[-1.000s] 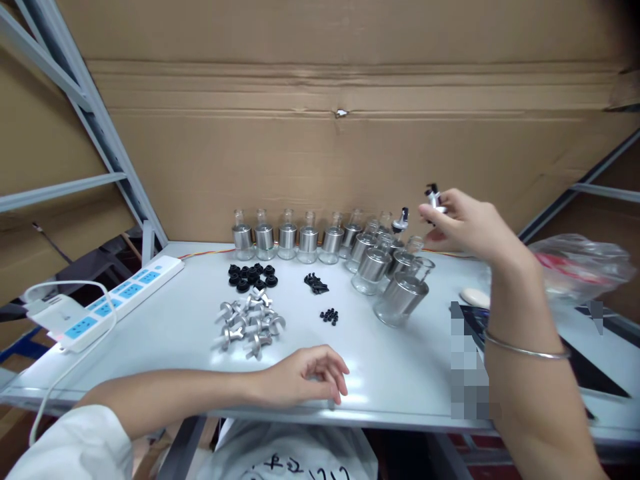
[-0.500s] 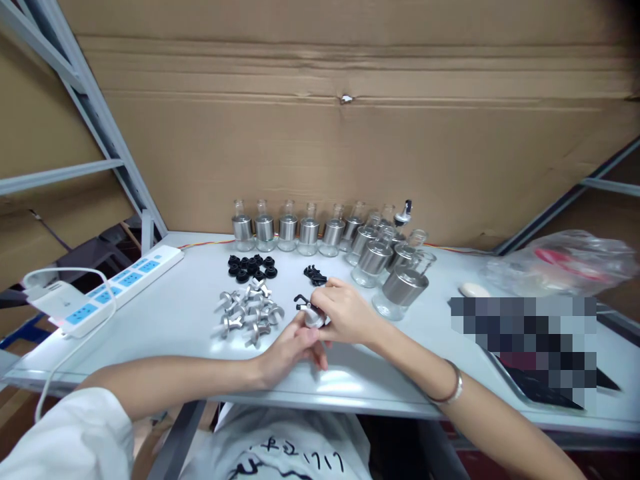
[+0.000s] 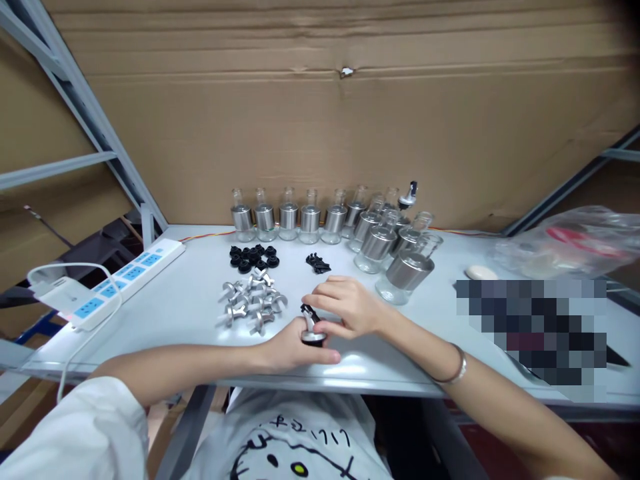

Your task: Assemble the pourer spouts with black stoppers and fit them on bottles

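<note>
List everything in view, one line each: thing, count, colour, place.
pourer cap: one, silver and black, between both hands
metal spouts: a pile, silver, table centre-left
rubber rings: a cluster, black, behind the spouts
small clips: a few, black, table centre
glass bottles: over a dozen, clear with steel bands, along the cardboard wall
power strip: one, white and blue, left edge
plastic bag: one, clear, far right
table: one, white
left hand: holds cap
right hand: on cap

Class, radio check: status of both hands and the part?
Left hand and right hand both grip small silver-and-black pourer cap. Silver spout pile beside, apart.
</note>
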Tool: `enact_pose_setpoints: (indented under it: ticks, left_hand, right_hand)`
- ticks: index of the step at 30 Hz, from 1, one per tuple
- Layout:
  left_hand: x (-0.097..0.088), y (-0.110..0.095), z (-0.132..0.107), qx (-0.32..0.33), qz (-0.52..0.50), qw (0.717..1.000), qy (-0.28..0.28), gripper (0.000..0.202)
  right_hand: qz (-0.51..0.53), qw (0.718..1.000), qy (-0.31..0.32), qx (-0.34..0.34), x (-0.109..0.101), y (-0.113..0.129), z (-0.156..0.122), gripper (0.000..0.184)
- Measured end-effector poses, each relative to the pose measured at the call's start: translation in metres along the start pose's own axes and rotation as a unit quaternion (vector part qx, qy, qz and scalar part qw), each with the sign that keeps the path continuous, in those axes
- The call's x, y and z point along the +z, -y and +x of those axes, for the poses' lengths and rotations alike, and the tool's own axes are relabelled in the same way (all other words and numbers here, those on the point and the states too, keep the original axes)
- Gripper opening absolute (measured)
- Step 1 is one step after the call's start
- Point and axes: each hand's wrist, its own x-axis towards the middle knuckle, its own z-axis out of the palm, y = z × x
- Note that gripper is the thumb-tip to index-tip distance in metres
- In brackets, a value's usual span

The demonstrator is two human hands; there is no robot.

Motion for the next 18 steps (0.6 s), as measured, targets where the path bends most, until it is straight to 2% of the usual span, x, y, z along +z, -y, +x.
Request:
enact_pose_setpoints:
  ticks: [6,10,12,15,16,18]
  left_hand:
    - [0.002,-0.008,0.002,-0.024,0.016,0.999,-0.028,0.021]
    - [0.002,-0.011,0.001,-0.014,0.024,0.999,-0.025,0.016]
    - [0.003,-0.011,-0.002,0.003,0.037,0.999,0.009,0.015]
    - [0.006,-0.010,-0.007,0.025,0.064,0.992,0.105,0.014]
    - [0.006,-0.009,-0.007,0.028,0.068,0.990,0.117,0.015]
    - [0.005,-0.008,-0.007,0.020,0.060,0.994,0.088,0.018]
  right_hand:
    - [-0.095,0.993,-0.034,-0.053,0.012,0.007,-0.002,0.040]
    - [-0.088,0.994,-0.047,-0.044,0.012,0.010,-0.001,0.038]
    - [-0.050,0.997,-0.054,-0.011,0.011,0.011,0.000,0.039]
    - [0.024,0.995,-0.058,0.080,0.009,0.009,-0.001,0.043]
    - [0.039,0.992,-0.052,0.111,0.008,0.007,-0.001,0.044]
    - [0.045,0.984,-0.039,0.168,0.005,-0.001,-0.002,0.043]
